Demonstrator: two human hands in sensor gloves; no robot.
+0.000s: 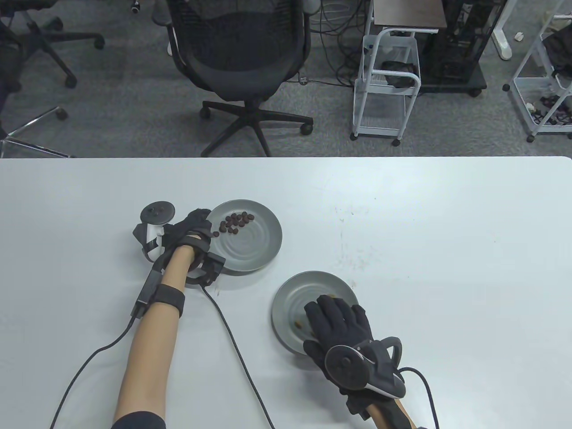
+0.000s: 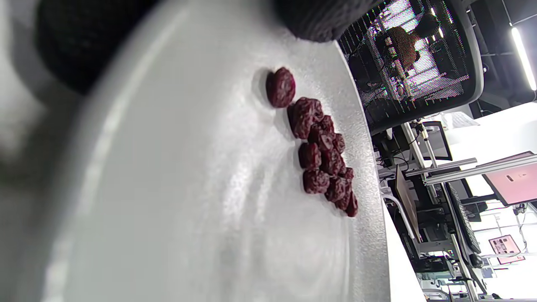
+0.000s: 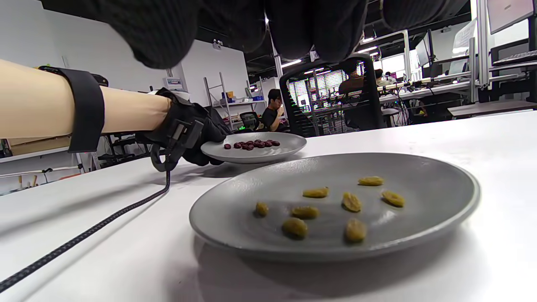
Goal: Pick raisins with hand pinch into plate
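Observation:
A grey plate (image 1: 254,250) at the table's centre left carries a cluster of dark red raisins (image 1: 237,221), seen close in the left wrist view (image 2: 323,155). My left hand (image 1: 209,225) grips this plate's left rim, with fingers under the edge in the right wrist view (image 3: 197,134). A second grey plate (image 1: 286,295) nearer to me carries several yellow raisins (image 3: 327,205). My right hand (image 1: 313,328) hovers flat over it with its fingers spread and nothing in them, hiding most of those raisins from above.
Black cables (image 1: 232,339) run from both wrists across the white table toward me. Beyond the table's far edge (image 1: 286,157) stand a black office chair (image 1: 241,58) and a white cart (image 1: 386,85).

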